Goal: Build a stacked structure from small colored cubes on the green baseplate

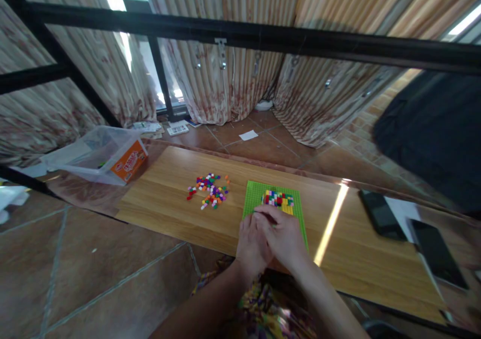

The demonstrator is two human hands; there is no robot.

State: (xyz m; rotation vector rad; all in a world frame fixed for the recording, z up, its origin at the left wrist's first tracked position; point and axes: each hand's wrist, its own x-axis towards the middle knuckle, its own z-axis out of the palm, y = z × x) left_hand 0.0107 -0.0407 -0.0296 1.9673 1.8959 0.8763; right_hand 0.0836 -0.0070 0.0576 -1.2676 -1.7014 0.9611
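Observation:
A green baseplate [256, 195] lies on a wooden board [169, 204], with a small patch of yellow, red, green and white bricks [278, 199] pressed onto its far half. Both my hands rest together on the near part of the plate. My left hand [251, 244] is curled, partly under my right hand [282, 235], whose fingers are bent and pinched at a small thing I cannot make out. To the left of the plate sits a loose pile of small coloured bricks [209, 191].
A clear plastic tub with an orange label [108, 156] lies on its side at the left. Two dark phones [379, 214] [436, 251] and white paper sit on the board's right. A black metal frame [240, 33], curtains and a tiled floor surround it.

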